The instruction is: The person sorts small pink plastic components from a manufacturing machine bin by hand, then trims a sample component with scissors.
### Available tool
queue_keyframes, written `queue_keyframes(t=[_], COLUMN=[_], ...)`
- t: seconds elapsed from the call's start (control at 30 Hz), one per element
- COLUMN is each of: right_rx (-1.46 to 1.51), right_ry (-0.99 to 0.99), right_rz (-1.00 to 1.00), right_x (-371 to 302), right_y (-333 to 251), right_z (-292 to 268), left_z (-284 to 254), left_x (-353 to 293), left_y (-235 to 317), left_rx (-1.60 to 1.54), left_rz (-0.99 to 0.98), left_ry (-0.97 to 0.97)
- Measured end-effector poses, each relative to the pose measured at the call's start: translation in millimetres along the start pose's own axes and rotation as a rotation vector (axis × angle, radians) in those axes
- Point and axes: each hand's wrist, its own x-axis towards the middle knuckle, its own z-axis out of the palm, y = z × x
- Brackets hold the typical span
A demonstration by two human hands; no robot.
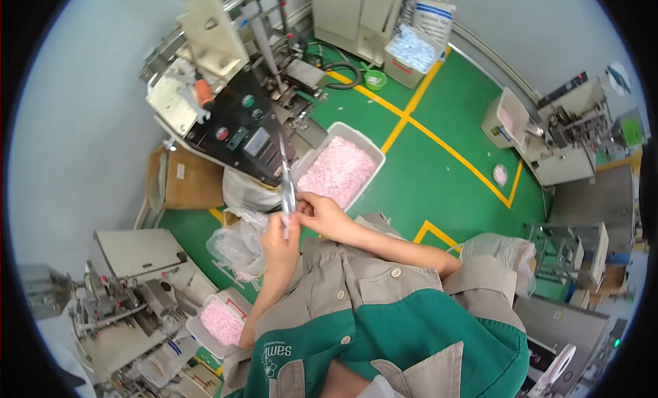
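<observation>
A long, narrow, shiny silvery strip (288,191) stands up between my hands, its thin far end in front of a machine's dark control panel. What it is made of I cannot tell. My left hand (279,242) is closed around its near end, thumb and fingers pressed together. From the right, my right hand (323,216) pinches at the strip's edge with curled fingertips. Beyond my hands, on the green floor, sits a white bin (375,151) filled with small pink packets (339,170).
The machine (240,124) stands ahead left, a screwdriver with an orange handle (204,93) on top. Nearby are a cardboard box (195,181) and clear plastic bags (236,246). Another pink-filled bin (221,321) stands lower left; a bin of bluish packets (413,50) is farther back.
</observation>
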Motion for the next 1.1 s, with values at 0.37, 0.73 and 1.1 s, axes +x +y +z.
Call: queue_keyframes(t=[0.37,0.73,1.1], right_rx=[0.554,0.629,0.559], right_ry=[0.435,0.671,0.843], right_rz=[0.261,0.092,0.078], right_x=[-98,-177,-220], right_y=[29,10,11], right_z=[-105,-220,-292], left_z=[97,204,269], left_x=[-5,5,-20], left_y=[19,139,173], left_rx=[-0.526,-0.557,-0.648], left_rz=[-0.202,-0.357,-0.528], left_ry=[-0.625,-0.824,-0.957])
